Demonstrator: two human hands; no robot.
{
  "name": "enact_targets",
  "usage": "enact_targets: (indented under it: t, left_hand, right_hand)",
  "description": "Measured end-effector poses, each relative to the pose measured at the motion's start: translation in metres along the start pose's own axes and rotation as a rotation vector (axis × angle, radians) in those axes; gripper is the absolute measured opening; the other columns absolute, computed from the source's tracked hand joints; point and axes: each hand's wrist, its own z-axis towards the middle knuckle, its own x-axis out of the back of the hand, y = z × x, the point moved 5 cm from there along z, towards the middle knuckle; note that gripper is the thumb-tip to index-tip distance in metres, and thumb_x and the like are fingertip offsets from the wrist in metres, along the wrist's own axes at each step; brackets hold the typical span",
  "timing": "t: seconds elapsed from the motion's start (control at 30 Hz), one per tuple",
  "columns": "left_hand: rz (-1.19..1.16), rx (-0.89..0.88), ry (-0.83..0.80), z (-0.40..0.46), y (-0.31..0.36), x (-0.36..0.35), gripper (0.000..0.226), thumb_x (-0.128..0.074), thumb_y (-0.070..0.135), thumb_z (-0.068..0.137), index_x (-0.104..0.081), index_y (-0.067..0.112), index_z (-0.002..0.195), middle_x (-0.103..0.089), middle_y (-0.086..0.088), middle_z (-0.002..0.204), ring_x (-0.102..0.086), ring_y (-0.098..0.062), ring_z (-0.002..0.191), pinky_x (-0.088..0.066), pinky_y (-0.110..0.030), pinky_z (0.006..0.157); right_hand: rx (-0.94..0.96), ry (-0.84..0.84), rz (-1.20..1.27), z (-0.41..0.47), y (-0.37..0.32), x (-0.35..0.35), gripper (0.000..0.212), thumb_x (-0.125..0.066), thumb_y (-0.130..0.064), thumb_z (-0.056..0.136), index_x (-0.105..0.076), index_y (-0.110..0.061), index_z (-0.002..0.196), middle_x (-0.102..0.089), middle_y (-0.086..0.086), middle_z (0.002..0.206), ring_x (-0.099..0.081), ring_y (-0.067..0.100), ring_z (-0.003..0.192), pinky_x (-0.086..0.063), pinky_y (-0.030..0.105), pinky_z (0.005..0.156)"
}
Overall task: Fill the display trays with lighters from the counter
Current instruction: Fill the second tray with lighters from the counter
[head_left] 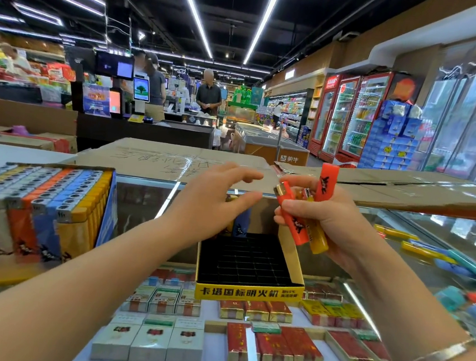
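Because the full display tray already stands packed at the left of the glass surface, work centres on the empty yellow tray. Above it, the left hand hovers with fingers spread, holding nothing. The right hand grips three lighters, presumably as a ready supply, its fingers curled round them. Loose lighters lie further right.

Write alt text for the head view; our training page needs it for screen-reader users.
A person's right hand holds a few orange and yellow lighters above a nearly empty black-gridded yellow display tray on a glass counter, while the open left hand reaches toward them. A full tray of lighters sits at left; loose lighters lie at right.
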Motion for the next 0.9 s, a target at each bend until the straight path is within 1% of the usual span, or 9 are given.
enact_targets:
  t: [0.1, 0.17, 0.3, 0.43, 0.5, 0.57, 0.7, 0.8, 0.9]
  left_hand:
    - [-0.330, 0.068, -0.050, 0.001, 0.015, -0.002, 0.019, -0.060, 0.031, 0.087, -0.059, 0.035, 0.106, -0.069, 0.009, 0.084, -0.063, 0.001, 0.082, -0.047, -0.010, 0.074]
    - [-0.450, 0.114, -0.081, 0.001, 0.019, -0.005, 0.017, -0.065, 0.024, 0.085, -0.060, 0.030, 0.100, -0.071, 0.005, 0.078, -0.067, -0.005, 0.072, -0.049, -0.010, 0.066]
    - [-0.509, 0.188, -0.064, 0.003, 0.014, -0.002, 0.014, -0.066, 0.015, 0.084, -0.063, 0.023, 0.095, -0.072, 0.002, 0.077, -0.069, -0.010, 0.073, -0.053, -0.016, 0.069]
    - [-0.473, 0.211, 0.026, 0.007, 0.005, 0.010, 0.016, -0.066, 0.011, 0.084, -0.065, 0.026, 0.088, -0.070, 0.008, 0.073, -0.066, -0.001, 0.072, -0.048, -0.009, 0.064]
    - [-0.433, 0.235, 0.027, 0.006, -0.001, 0.015, 0.017, -0.066, 0.013, 0.084, -0.064, 0.029, 0.087, -0.070, 0.007, 0.078, -0.067, -0.005, 0.078, -0.051, -0.015, 0.070]
    - [-0.346, 0.237, 0.014, 0.005, -0.005, 0.020, 0.016, -0.064, 0.016, 0.085, -0.063, 0.032, 0.087, -0.069, 0.003, 0.083, -0.065, -0.006, 0.078, -0.053, -0.020, 0.071]
    - [-0.203, 0.191, 0.004, 0.004, -0.006, 0.029, 0.016, -0.063, 0.019, 0.086, -0.063, 0.035, 0.084, -0.063, 0.007, 0.078, -0.057, 0.004, 0.063, -0.050, -0.013, 0.059]
    - [-0.144, 0.154, -0.068, 0.004, -0.006, 0.031, 0.017, -0.064, 0.019, 0.086, -0.063, 0.036, 0.088, -0.063, 0.011, 0.080, -0.058, 0.002, 0.069, -0.049, -0.011, 0.062]
    - [-0.072, 0.125, -0.155, 0.003, -0.007, 0.031, 0.018, -0.065, 0.019, 0.085, -0.063, 0.035, 0.093, -0.065, 0.012, 0.086, -0.060, -0.003, 0.077, -0.050, -0.015, 0.067]
  right_hand:
    - [0.035, -0.064, -0.084, -0.002, 0.003, -0.008, 0.033, -0.066, 0.009, 0.072, -0.067, -0.012, 0.097, -0.070, 0.008, 0.075, -0.070, 0.025, 0.069, -0.056, 0.028, 0.062]
    - [0.066, -0.098, -0.156, -0.003, 0.004, -0.015, 0.032, -0.066, 0.007, 0.075, -0.064, -0.014, 0.100, -0.071, 0.009, 0.077, -0.070, 0.023, 0.072, -0.056, 0.028, 0.065]
    - [0.136, -0.040, -0.254, -0.002, 0.002, -0.015, 0.027, -0.064, 0.002, 0.081, -0.063, -0.015, 0.102, -0.073, 0.008, 0.084, -0.071, 0.023, 0.079, -0.057, 0.032, 0.071]
    - [0.177, 0.139, -0.154, 0.000, -0.002, -0.002, 0.023, -0.054, 0.008, 0.087, -0.060, -0.010, 0.100, -0.066, 0.013, 0.084, -0.068, 0.020, 0.068, -0.058, 0.030, 0.065]
    - [0.125, 0.237, -0.112, 0.002, 0.000, 0.006, 0.022, -0.051, 0.008, 0.089, -0.059, -0.010, 0.100, -0.063, 0.018, 0.093, -0.067, 0.019, 0.064, -0.059, 0.030, 0.064]
    - [0.073, 0.293, -0.134, 0.003, 0.003, 0.012, 0.021, -0.050, 0.005, 0.091, -0.060, -0.011, 0.100, -0.062, 0.016, 0.096, -0.063, 0.016, 0.058, -0.057, 0.027, 0.057]
    - [0.019, 0.362, -0.349, 0.004, 0.006, 0.022, 0.013, -0.055, -0.008, 0.092, -0.060, -0.013, 0.103, -0.057, 0.006, 0.073, -0.055, 0.011, 0.050, -0.048, 0.022, 0.046]
    - [-0.003, 0.362, -0.557, 0.005, 0.011, 0.024, 0.017, -0.064, -0.018, 0.087, -0.059, -0.014, 0.103, -0.056, 0.001, 0.067, -0.054, 0.013, 0.053, -0.044, 0.025, 0.048]
    - [-0.070, 0.256, -0.652, 0.004, 0.021, 0.016, 0.015, -0.067, -0.024, 0.086, -0.058, -0.019, 0.098, -0.056, 0.004, 0.068, -0.052, 0.017, 0.055, -0.043, 0.026, 0.045]
